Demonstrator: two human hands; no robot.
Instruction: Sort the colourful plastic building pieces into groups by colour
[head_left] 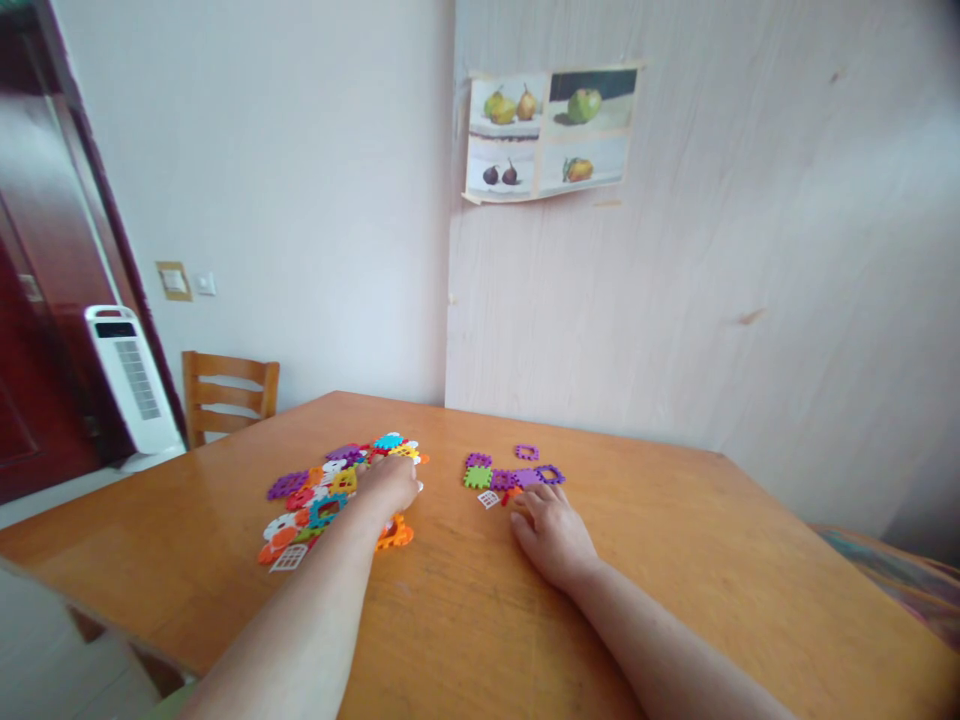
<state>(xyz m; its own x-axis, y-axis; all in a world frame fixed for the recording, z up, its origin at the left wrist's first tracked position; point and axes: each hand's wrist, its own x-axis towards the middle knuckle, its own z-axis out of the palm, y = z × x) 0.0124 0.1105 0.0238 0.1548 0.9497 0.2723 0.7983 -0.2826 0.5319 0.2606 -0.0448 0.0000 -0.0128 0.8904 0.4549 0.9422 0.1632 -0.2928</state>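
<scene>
My left hand [388,484] reaches into a pile of colourful plastic building pieces on the left of the table; its fingers are hidden behind the back of the hand. In the pile are a purple piece [288,485], a blue square frame [328,510], an orange piece [395,533] and a white lattice window [289,558]. My right hand [553,530] rests on the table, fingers stretched forward beside a smaller group. That group has a green square [478,478], several purple pieces, a dark purple frame [550,475] and a white window piece [488,499]. A single purple frame [527,452] lies farther back.
The wooden table [465,620] reaches to the wall. A wooden chair [231,392] stands behind its left side, near a white upright heater-like appliance [135,380] and a dark red door [45,300]. A poster of fruit [551,135] hangs on the wall.
</scene>
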